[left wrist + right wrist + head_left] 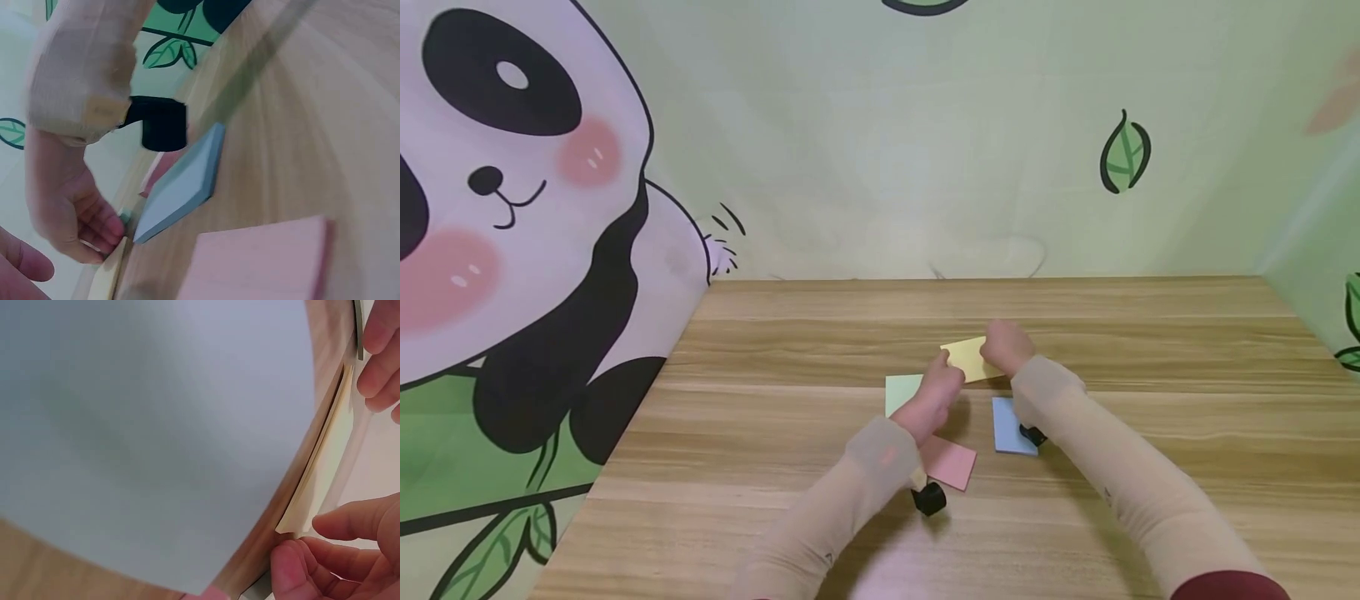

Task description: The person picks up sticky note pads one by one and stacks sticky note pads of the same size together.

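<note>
A yellow sticky note pad (966, 357) lies at a slant near the middle of the table. My right hand (1007, 346) pinches its right end, fingers curled. My left hand (934, 392) is at the pad's left edge, fingertips right at its corner, no firm grip showing. Its forearm crosses over a pale green pad (901, 392), partly hidden. A pink pad (949, 462) lies below the left wrist, and a blue pad (1013, 427) lies under the right wrist, partly covered. The right wrist view shows the yellow pad (322, 469) as thin layered sheets.
The wood-grain table (760, 333) ends at a pale green wall (925, 167) with a printed panda (662, 225) on the left. Small black wrist cameras, the left one a black block (929, 498), hang low over the table. Beyond the blue pad, the left wrist view shows another pink edge (156, 172).
</note>
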`<state>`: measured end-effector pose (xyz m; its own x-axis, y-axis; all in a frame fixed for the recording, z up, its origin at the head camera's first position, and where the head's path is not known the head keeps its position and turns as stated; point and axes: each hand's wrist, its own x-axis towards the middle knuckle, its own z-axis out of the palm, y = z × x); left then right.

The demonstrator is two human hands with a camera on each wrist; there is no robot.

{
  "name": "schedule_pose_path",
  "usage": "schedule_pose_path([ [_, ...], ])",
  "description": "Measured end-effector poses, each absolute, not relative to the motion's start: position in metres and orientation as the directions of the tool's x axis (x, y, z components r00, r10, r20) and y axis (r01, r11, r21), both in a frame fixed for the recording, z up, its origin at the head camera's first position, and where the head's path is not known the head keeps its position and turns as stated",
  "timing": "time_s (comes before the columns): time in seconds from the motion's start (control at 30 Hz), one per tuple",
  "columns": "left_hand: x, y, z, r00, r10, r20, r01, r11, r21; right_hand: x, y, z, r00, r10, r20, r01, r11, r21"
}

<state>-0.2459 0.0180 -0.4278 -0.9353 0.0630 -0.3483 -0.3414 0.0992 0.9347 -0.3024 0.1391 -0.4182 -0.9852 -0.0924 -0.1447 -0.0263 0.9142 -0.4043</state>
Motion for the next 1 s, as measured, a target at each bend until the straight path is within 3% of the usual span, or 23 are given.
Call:
schedule_pose_path([
  [0.13, -0.252, 0.015, -0.425, -0.923, 0.076, -0.376, -0.367, 0.111, 0.923, -0.304, 0.14, -0.42, -0.984, -0.092, -0.151, -0.023, 0.911, -0.411],
  [0.57, -0.264, 0.016, -0.424, -0.943, 0.041, -0.329, -0.283, 0.415, 0.864, -0.302, 0.138, -0.421, -0.986, -0.08, -0.148, -0.019, 0.926, -0.377],
  [1.0, -0.27, 0.021, -0.428, -0.965, 0.009, -0.261, -0.214, 0.545, 0.811, -0.303, 0.145, -0.417, -0.978, -0.132, -0.16, -0.063, 0.923, -0.378],
])
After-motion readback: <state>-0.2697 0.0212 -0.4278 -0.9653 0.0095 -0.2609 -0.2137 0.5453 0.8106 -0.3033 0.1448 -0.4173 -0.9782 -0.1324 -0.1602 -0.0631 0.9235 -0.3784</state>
